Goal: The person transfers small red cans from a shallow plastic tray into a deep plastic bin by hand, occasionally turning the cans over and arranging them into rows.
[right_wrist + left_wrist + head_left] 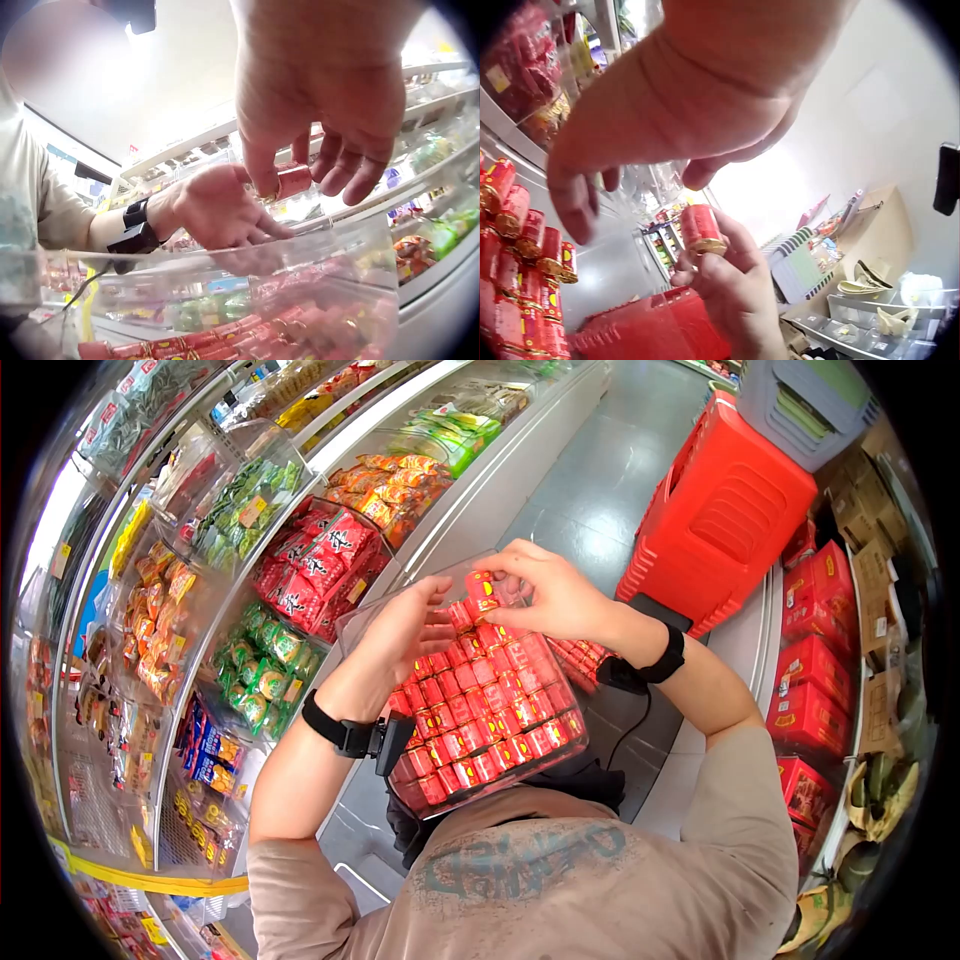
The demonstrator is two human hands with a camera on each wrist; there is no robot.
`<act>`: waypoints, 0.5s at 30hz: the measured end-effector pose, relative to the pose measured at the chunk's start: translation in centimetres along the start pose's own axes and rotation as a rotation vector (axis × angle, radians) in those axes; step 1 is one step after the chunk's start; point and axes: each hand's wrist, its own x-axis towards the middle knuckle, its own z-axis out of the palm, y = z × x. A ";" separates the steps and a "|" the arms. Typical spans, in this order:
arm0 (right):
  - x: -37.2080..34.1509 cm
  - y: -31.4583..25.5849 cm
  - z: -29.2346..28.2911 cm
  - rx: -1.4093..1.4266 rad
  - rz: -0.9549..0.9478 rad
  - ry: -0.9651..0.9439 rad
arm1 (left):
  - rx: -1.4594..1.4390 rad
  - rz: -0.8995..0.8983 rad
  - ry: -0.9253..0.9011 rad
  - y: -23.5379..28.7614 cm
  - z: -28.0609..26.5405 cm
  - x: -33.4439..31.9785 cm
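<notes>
So, head view: R hand (550,598) has its grip pinched on one small red-wrapped cylinder (483,582), above the far end of a clear plastic box (505,777). Neat rows of red wrapped rolls (475,705) fill most of the near part, so prob. well along; hands hide some of the far end, can't tell how much room's left. L hand (402,632) is over the far-left side, fingers loosely spread, nothing held. Around: big red plastic crate (715,510) w/ grey plastic crate (805,410) on top, snack-bag shelves (185,650) on L, glossy red cartons (820,680) on R.

L wrist view: cylinder's apart from the stacked rolls, btwn R thumb & fingers; L fingers bent, empty.

R wrist view: box's clear wall rises in front of the rolls; cylinder's held higher, L palm near it.
</notes>
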 end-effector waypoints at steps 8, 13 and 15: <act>1.6 -0.8 1.7 -0.048 -0.042 -0.040 | 0.005 0.294 -0.083 -0.4 0.8 -1.6; 1.4 -0.2 0.7 0.051 0.041 0.031 | 0.088 -0.034 0.079 -2.9 -3.8 3.4; 0.9 1.4 0.2 0.080 0.050 0.083 | 0.161 -0.124 0.162 -4.9 -5.5 5.9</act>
